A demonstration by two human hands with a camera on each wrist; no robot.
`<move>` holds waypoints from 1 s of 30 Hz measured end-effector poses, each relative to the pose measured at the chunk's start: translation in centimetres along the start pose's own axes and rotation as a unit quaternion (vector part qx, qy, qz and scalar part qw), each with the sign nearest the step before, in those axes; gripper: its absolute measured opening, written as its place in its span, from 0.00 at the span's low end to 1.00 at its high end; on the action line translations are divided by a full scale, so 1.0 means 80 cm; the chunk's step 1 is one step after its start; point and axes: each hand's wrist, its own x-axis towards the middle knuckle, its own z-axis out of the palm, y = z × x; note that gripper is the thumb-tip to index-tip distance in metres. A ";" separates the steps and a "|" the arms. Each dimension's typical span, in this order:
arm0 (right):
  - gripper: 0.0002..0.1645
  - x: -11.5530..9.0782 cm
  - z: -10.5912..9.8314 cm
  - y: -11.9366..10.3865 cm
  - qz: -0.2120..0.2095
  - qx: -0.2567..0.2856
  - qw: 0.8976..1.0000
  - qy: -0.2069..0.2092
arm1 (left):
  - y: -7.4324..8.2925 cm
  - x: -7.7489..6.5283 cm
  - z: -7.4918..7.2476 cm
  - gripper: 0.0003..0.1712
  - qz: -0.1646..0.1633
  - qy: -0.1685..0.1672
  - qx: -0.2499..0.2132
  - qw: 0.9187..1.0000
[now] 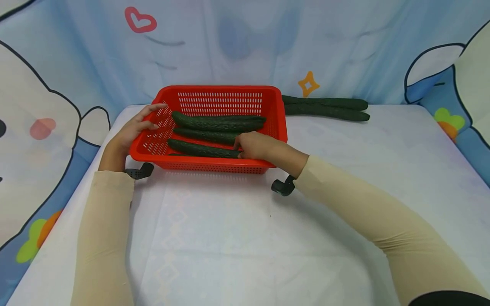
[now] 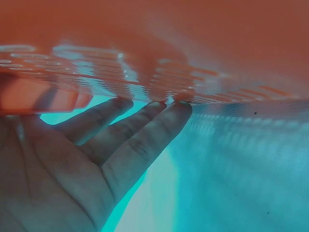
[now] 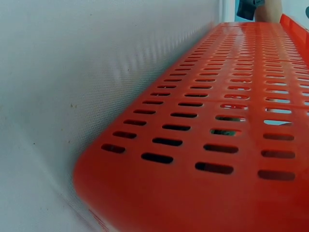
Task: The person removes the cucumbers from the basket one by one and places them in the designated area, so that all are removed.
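Observation:
A red perforated plastic basket (image 1: pixel 214 163) stands on the table with several long dark green cucumbers (image 1: pixel 218 123) lying lengthwise in it. My left hand (image 1: pixel 132 131) holds the basket's left end, thumb over the rim; in the left wrist view three fairly straight fingers (image 2: pixel 145 140) touch the outer wall. Reaching over the front rim, my right hand (image 1: pixel 255 146) pinches the right end of a cucumber (image 1: pixel 203 149) near the basket's front. Its fingertips are partly hidden. The right wrist view shows the basket's slotted wall (image 3: pixel 217 121), not the hand.
Two more cucumbers (image 1: pixel 325 108) lie side by side on the table right of the basket, near the back curtain. A white cloth (image 1: pixel 214 238) covers the table. Cartoon-printed fabric (image 1: pixel 245 42) hangs behind and at both sides.

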 end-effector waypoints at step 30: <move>0.31 -0.008 -0.002 0.003 -0.008 0.025 0.999 0.024 | -0.001 -0.001 0.002 0.35 0.003 0.013 0.050 0.999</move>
